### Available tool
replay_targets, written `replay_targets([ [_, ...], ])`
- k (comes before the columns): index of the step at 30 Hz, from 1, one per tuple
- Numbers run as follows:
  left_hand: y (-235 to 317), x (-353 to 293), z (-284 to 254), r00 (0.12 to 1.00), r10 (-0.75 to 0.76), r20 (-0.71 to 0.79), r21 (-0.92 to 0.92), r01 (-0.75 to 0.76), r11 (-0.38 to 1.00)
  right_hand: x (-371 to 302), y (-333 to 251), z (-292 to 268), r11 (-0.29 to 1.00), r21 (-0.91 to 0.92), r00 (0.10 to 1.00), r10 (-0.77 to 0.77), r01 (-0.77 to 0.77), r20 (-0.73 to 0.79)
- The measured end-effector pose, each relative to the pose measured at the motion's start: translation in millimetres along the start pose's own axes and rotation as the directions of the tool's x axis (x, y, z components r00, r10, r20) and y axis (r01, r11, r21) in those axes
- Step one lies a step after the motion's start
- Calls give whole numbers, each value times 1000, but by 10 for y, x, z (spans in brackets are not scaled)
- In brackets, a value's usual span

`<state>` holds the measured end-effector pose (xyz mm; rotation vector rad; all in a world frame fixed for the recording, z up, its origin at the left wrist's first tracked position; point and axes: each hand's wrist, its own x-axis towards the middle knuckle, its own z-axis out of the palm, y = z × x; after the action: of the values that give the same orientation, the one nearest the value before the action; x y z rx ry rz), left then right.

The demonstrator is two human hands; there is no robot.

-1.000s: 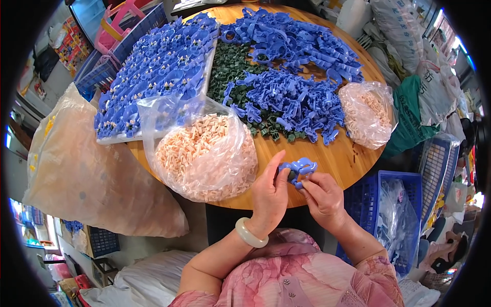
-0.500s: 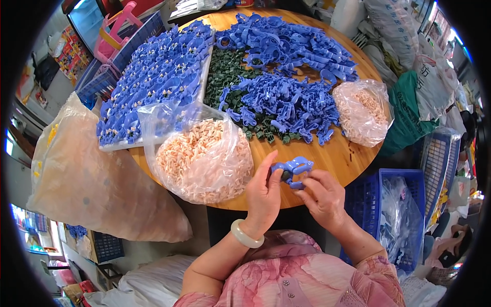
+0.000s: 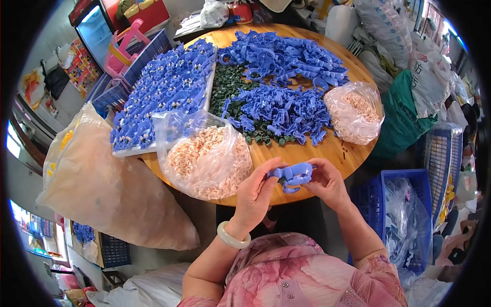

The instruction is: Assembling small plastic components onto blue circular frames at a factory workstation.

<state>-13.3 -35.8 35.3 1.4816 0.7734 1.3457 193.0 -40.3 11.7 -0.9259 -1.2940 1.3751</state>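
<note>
Just above the near edge of the round table, I hold a small blue plastic toy piece (image 3: 295,174) between both hands. My left hand (image 3: 254,193), below a pale bangle, pinches its left end with thumb and fingers. The fingers of my right hand (image 3: 327,183) close on its right end. A bit of dark green shows by my left thumb, too small to make out. Beyond my hands lie a pile of small blue plastic parts (image 3: 284,110) and dark green plastic parts (image 3: 225,84). A clear bag of pale peach pieces (image 3: 204,161) sits beside my left hand.
A white board of blue assembled pieces (image 3: 166,92) covers the table's left. More blue curved parts (image 3: 286,53) lie at the back, and another bag of pale pieces (image 3: 354,112) at the right. A big sack (image 3: 112,179) leans left; a blue crate (image 3: 404,220) stands right.
The blue piece has turned in my hands, and my right fingers have shifted to its far right end. The whole view has shifted slightly, showing more beyond the table.
</note>
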Motion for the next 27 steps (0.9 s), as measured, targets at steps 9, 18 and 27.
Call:
replay_targets([
  [9, 284, -52, -148, 972, 59, 228, 338, -136, 931, 5, -200, 25, 800, -426, 899, -430, 423, 85],
  [18, 432, -2, -214, 967, 111, 231, 560, -225, 798, 145, -309, 47, 427, -604, 677, -685, 673, 271],
  [27, 747, 446, -721, 975, 218, 52, 629, -201, 751, 419, 93, -105, 731, -597, 915, -404, 332, 14],
])
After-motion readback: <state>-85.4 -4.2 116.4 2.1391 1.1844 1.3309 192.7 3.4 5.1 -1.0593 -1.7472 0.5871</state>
